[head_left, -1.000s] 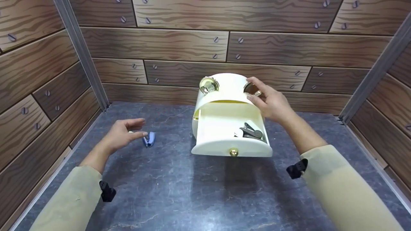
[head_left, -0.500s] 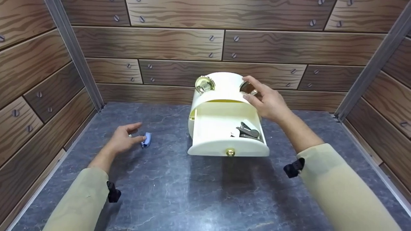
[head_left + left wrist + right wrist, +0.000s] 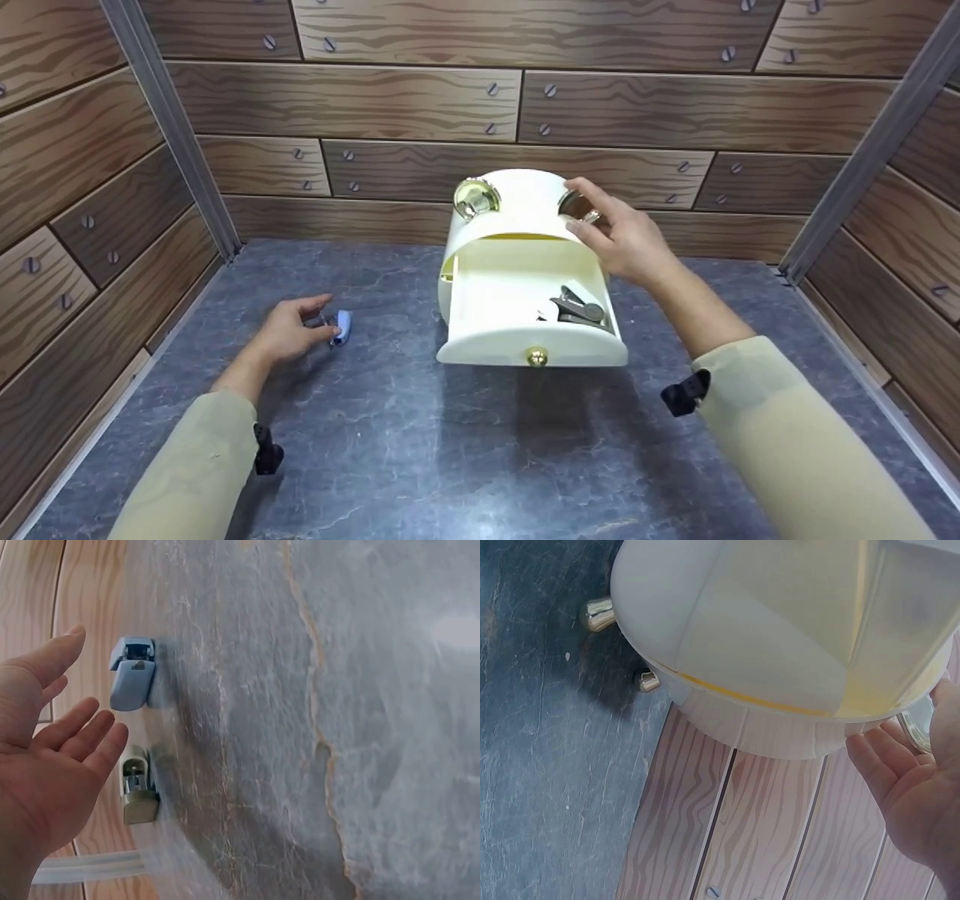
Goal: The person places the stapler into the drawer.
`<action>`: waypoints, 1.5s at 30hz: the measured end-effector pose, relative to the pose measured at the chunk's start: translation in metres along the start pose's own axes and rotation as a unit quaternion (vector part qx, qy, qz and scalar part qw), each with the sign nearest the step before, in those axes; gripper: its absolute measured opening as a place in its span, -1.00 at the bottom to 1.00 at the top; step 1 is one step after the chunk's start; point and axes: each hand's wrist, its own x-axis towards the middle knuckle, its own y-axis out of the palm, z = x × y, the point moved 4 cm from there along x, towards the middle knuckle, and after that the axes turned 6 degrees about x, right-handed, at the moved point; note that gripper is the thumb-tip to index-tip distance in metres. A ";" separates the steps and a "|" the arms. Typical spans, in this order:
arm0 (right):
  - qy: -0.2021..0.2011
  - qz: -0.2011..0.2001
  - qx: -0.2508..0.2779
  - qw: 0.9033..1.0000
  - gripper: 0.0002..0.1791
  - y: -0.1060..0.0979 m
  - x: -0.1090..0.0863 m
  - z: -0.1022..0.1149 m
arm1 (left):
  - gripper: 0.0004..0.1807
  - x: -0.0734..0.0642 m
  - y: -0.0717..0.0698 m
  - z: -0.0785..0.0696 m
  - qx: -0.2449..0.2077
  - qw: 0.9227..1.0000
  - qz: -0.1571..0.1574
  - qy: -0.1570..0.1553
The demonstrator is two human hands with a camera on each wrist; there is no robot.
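Note:
My left hand (image 3: 289, 330) reaches over the table with thumb and fingers extended and apart, beside a small blue stapler (image 3: 343, 326). In the left wrist view, an olive stapler (image 3: 140, 787) stands near that blue stapler (image 3: 133, 675); the palm holds nothing. A white, round-topped box (image 3: 525, 191) has its drawer (image 3: 532, 345) pulled out. At the box's right side, my right hand (image 3: 630, 240) touches it with spread fingers around a gold-rimmed round piece (image 3: 574, 204). The right wrist view shows extended fingertips (image 3: 859, 746) against the box wall; the thumb is out of sight there.
A dark grey stapler (image 3: 577, 306) lies among white pieces in the drawer's right side. A gold knob (image 3: 537, 357) sticks out of the drawer front. Another gold round piece (image 3: 478, 197) tops the box's left. Wood-patterned walls (image 3: 420, 105) surround the dark marbled table (image 3: 390, 450).
My left hand has moved slightly down and closer to the blue stapler. My right hand stays at the box. The whole view has shifted a little, and the drawer contents look unchanged.

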 end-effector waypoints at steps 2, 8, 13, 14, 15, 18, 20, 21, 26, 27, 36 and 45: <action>-0.003 0.000 0.001 1.000 -0.39 0.000 0.000 0.000 | -0.27 -0.001 0.001 0.001 -0.005 1.000 0.000 0.001; -0.002 -0.002 0.003 1.000 -0.40 0.000 -0.001 0.000 | -0.26 -0.002 0.004 0.002 -0.012 1.000 0.004 0.002; -0.001 -0.002 -0.001 1.000 -0.40 0.000 -0.001 -0.001 | -0.26 -0.004 0.005 0.004 -0.020 1.000 0.008 -0.003; -0.002 -0.002 -0.002 1.000 -0.40 0.000 -0.001 -0.001 | -0.26 -0.005 0.005 0.004 -0.019 1.000 0.009 -0.002; -0.002 -0.003 -0.003 1.000 -0.40 -0.001 -0.001 -0.001 | -0.26 -0.005 0.005 0.004 -0.018 1.000 0.010 -0.001; -0.004 -0.004 -0.005 1.000 -0.40 -0.002 -0.001 -0.001 | -0.26 -0.007 0.004 0.005 -0.012 1.000 0.010 0.002; -0.006 -0.005 -0.007 1.000 -0.40 -0.003 -0.001 -0.001 | -0.25 -0.006 0.003 0.004 -0.006 1.000 0.007 0.004; -0.005 -0.006 -0.008 1.000 -0.40 -0.003 0.000 -0.001 | -0.25 -0.006 0.003 0.005 -0.003 1.000 0.006 0.005; -0.003 -0.009 -0.007 1.000 -0.40 -0.003 0.000 -0.001 | -0.24 -0.004 0.002 0.008 0.007 1.000 -0.001 0.000; -0.003 -0.009 -0.006 1.000 -0.39 -0.002 0.000 -0.001 | -0.23 -0.004 0.002 0.008 0.009 1.000 -0.001 -0.001; -0.004 -0.003 -0.001 1.000 -0.39 0.002 -0.001 0.001 | -0.22 -0.002 0.003 0.013 0.009 1.000 0.000 -0.026; -0.006 -0.009 0.001 1.000 -0.41 0.000 0.000 0.001 | -0.25 -0.004 0.007 0.013 0.004 1.000 -0.009 0.009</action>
